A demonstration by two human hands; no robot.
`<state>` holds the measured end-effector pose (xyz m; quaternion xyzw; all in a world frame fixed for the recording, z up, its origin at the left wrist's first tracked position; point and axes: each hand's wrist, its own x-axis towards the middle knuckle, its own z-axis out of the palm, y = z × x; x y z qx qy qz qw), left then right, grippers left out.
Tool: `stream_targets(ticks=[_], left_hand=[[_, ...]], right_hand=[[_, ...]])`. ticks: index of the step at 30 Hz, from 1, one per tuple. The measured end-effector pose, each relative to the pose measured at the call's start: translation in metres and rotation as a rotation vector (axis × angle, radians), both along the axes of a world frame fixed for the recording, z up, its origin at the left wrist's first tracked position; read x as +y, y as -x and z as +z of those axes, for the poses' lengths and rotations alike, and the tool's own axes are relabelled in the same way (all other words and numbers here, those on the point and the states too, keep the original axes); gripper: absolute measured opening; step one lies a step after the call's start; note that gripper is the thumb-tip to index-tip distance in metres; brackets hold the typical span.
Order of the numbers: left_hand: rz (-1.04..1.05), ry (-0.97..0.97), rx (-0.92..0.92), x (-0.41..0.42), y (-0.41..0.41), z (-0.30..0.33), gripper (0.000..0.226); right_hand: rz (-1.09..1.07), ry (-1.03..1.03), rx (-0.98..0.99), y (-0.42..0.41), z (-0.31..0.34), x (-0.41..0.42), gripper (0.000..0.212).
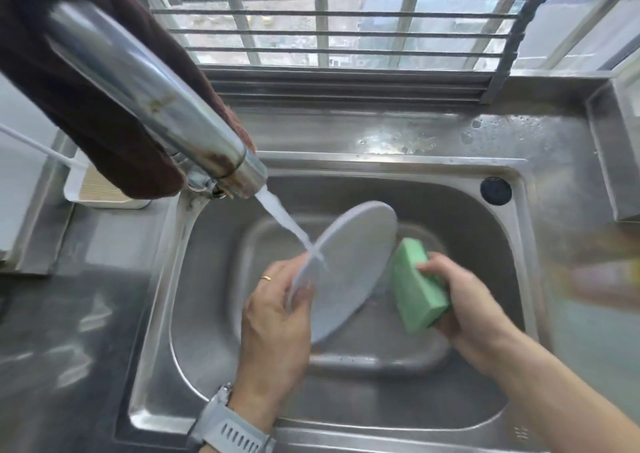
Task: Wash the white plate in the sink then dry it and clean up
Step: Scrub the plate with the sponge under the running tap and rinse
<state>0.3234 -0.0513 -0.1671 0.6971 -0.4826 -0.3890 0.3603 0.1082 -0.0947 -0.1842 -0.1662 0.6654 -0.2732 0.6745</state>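
Over the sink (512,279), your left hand (277,314) grips the white plate (349,269) by its lower rim, thumb on the near face and fingers (277,272) curled behind, tilting it on edge under the tap's stream (287,224). Your right hand (460,300) holds the green sponge (415,290) just beside the plate's far face. Expect the plate to be rigid, light but breakable, and slick when wet, so keep your hold across the rim rather than on the flat. The sponge looks soft and should squash under pressure.
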Motion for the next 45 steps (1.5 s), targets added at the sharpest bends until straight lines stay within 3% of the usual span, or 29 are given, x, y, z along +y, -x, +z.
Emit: stream_targets(ticks=[3, 7, 10, 15, 19, 20, 22, 24, 26, 30, 32, 35, 39, 42, 45], left_hand=[[-0.153, 0.117, -0.111, 0.005, 0.0, -0.009, 0.068], [-0.187, 0.187, -0.242, 0.012, 0.004, -0.008, 0.075], [-0.117, 0.156, -0.222, 0.018, 0.01, -0.004, 0.076], [0.2, -0.101, 0.128, 0.028, 0.008, -0.005, 0.099], [0.557, -0.278, 0.699, 0.018, 0.0, 0.002, 0.101], [0.625, -0.298, 0.795, 0.013, -0.002, 0.003, 0.098], [0.632, -0.389, 0.863, 0.001, -0.003, 0.003, 0.069], [0.624, -0.494, 0.87, -0.004, 0.001, -0.001, 0.046], [0.655, -0.528, 0.818, -0.006, 0.003, -0.004, 0.04], [0.623, -0.34, 0.67, -0.011, -0.001, 0.001, 0.035], [0.534, -0.284, 0.519, -0.008, -0.002, 0.001, 0.029], [0.446, -0.261, 0.338, -0.003, 0.004, -0.005, 0.017], [0.376, -0.204, 0.271, 0.001, 0.015, -0.002, 0.039], [0.402, -0.168, 0.289, 0.002, 0.015, -0.001, 0.049], [0.448, -0.16, 0.254, 0.005, 0.01, -0.002, 0.055]], right_hand=[[-0.165, -0.143, -0.281, 0.003, 0.016, -0.013, 0.051], [-0.305, -0.235, -0.351, -0.003, 0.016, -0.018, 0.041], [-0.372, -0.264, -0.392, -0.01, 0.016, -0.014, 0.05], [-0.428, -0.221, -0.48, -0.017, 0.015, -0.003, 0.036], [-0.416, -0.211, -0.494, -0.017, 0.015, 0.003, 0.031], [-0.412, -0.217, -0.493, -0.017, 0.016, 0.005, 0.031], [-0.393, -0.235, -0.475, -0.017, 0.016, 0.008, 0.034], [-0.349, -0.254, -0.421, -0.015, 0.015, 0.01, 0.041], [-0.292, -0.251, -0.339, -0.014, 0.017, 0.012, 0.045], [-0.246, -0.06, 0.099, -0.002, 0.015, 0.016, 0.039], [-0.088, 0.055, 0.311, -0.007, 0.024, 0.017, 0.023], [0.292, 0.352, 0.475, -0.039, 0.039, 0.02, 0.025], [0.554, 0.779, 0.566, -0.092, 0.037, 0.003, 0.039], [0.653, 0.869, 0.635, -0.113, 0.022, -0.027, 0.046], [0.676, 0.795, 0.703, -0.114, -0.001, -0.059, 0.046]])
